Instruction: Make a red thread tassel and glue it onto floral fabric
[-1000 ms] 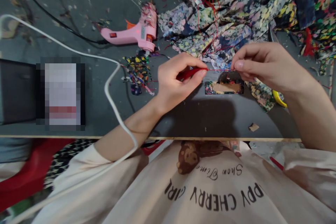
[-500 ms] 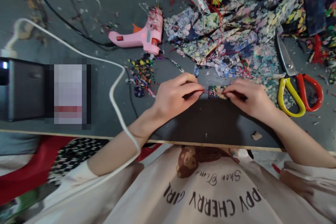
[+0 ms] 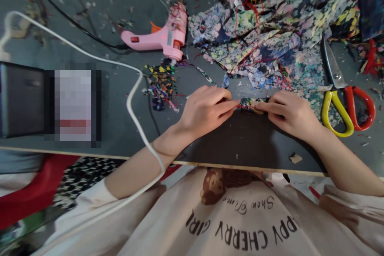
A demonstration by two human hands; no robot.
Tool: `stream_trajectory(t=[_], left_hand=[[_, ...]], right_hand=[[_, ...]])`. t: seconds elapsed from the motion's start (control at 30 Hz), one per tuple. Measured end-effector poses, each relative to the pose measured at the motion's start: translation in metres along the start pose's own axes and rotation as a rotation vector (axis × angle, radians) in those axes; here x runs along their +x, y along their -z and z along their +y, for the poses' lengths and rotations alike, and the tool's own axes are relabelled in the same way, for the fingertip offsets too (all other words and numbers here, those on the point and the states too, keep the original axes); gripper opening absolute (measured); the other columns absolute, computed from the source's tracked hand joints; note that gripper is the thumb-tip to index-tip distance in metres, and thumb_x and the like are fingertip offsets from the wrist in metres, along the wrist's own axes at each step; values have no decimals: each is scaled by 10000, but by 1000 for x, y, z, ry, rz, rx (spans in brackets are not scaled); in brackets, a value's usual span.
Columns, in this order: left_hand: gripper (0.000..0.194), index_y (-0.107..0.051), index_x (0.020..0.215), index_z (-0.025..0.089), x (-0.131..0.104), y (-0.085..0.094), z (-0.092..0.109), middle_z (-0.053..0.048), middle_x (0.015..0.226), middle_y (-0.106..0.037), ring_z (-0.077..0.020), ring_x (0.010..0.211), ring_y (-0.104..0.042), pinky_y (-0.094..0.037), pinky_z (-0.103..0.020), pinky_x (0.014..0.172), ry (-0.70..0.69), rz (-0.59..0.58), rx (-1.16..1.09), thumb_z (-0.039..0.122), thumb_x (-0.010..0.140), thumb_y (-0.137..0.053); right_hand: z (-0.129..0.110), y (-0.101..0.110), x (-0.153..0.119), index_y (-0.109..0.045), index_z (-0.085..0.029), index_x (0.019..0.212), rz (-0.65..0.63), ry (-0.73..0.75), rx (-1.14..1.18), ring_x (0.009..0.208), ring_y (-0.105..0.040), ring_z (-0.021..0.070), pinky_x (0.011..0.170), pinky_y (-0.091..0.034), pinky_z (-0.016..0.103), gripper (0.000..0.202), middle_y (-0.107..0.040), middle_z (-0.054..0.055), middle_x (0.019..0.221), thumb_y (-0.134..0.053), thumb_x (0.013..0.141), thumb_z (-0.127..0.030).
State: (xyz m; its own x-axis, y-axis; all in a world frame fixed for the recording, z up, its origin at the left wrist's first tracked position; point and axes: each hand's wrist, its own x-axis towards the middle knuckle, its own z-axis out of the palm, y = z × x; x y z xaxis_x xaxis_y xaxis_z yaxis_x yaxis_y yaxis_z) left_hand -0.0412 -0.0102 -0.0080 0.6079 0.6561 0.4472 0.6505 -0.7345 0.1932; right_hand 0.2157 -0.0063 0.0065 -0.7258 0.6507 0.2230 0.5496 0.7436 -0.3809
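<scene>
A small piece of dark floral fabric (image 3: 248, 105) lies near the front edge of the grey table, with a red string along it. At its left end my left hand (image 3: 207, 108) is closed, fingertips pinching the red string. My right hand (image 3: 291, 114) is closed over the right end of the fabric piece, a fingertip pressing on it and the string. The fabric's right end is hidden under those fingers. Small dark floral scraps (image 3: 162, 84) lie to the left of the hands.
A pink glue gun (image 3: 156, 41) lies behind my left hand. Floral cloth strips (image 3: 270, 44) with red threads are heaped at the back right. Scissors (image 3: 337, 80) lie at the right. A white cable (image 3: 130, 100) crosses my left forearm. A dark box-like object (image 3: 24, 102) stands far left.
My left fingertips have moved slightly right, close to the fabric's left end. My right fingers now lie flatter over its right end. The whole view has shifted slightly.
</scene>
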Motion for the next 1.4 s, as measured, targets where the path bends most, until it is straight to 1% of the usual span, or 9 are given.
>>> stream_trajectory(t=[0.4, 0.53, 0.63, 0.77, 0.9, 1.1, 1.17, 1.27, 1.4], left_hand=[[206, -671, 1080, 211, 0, 12, -4, -30, 933, -722, -155, 778, -648, -493, -307, 672, 65, 76, -27, 236, 907, -560], [471, -528, 1310, 264, -4, 28, -50, -21, 1222, -647, -160, 1154, -589, -503, -332, 1003, 291, 156, 19, 47, 896, -478], [800, -306, 1463, 186, -15, 25, -99, -75, 1476, -425, -244, 1368, -406, -378, -436, 1180, 466, 57, 312, -81, 741, -521], [714, -328, 1396, 226, -22, 12, -131, -16, 1344, -517, -208, 1230, -512, -498, -453, 1024, 520, -162, 586, 66, 775, -642], [342, -469, 1233, 245, -11, 11, -123, -6, 1212, -571, -146, 999, -596, -520, -382, 840, 572, -158, 650, 190, 910, -565], [446, -489, 1250, 171, 4, 34, -110, -104, 1137, -645, -293, 1042, -636, -537, -446, 852, 646, -266, 550, 95, 818, -570], [453, -472, 1270, 152, 5, 43, -109, -135, 1184, -609, -292, 1121, -606, -521, -452, 938, 713, -208, 361, 87, 825, -529], [446, -461, 1261, 47, 6, 54, -106, -185, 1233, -557, -297, 1172, -565, -471, -500, 1004, 614, 55, 209, 88, 819, -511], [215, -599, 984, 142, 13, 66, -89, 16, 859, -580, -161, 887, -638, -510, -349, 829, 560, 307, 129, 121, 773, -636]], right_hand=[[0, -2, 0, -708, -225, 1121, 3, 18, -29, 689, -516, 163, 613, -386, 276, 343, -587, 46, 736, -444, 928, -124], [1, -1, 0, -695, -182, 1132, 3, 35, -41, 700, -543, 174, 610, -404, 279, 333, -605, 54, 753, -461, 907, -105], [1, -1, 0, -688, -157, 1129, 18, 47, -54, 711, -562, 182, 618, -423, 281, 322, -617, 61, 759, -457, 909, -108], [1, 0, 0, -673, -171, 1143, 11, 47, -65, 710, -567, 182, 626, -432, 276, 317, -617, 52, 756, -450, 922, -125], [0, 0, 0, -675, -169, 1115, 14, 30, -73, 721, -580, 183, 650, -441, 280, 286, -624, 51, 763, -465, 924, -135], [-1, -1, 1, -684, -141, 1067, 28, 29, -64, 718, -577, 178, 647, -435, 272, 246, -607, 47, 745, -481, 927, -137], [0, -1, 1, -687, -130, 1073, 27, 32, -63, 716, -573, 178, 640, -428, 272, 254, -606, 48, 741, -483, 923, -125], [0, -3, 1, -690, -125, 1081, 35, 28, -56, 713, -566, 176, 630, -412, 272, 266, -606, 52, 737, -481, 917, -113], [-1, -4, 2, -691, -137, 1076, 60, 7, -40, 701, -561, 166, 621, -400, 269, 263, -611, 50, 739, -486, 914, -110]])
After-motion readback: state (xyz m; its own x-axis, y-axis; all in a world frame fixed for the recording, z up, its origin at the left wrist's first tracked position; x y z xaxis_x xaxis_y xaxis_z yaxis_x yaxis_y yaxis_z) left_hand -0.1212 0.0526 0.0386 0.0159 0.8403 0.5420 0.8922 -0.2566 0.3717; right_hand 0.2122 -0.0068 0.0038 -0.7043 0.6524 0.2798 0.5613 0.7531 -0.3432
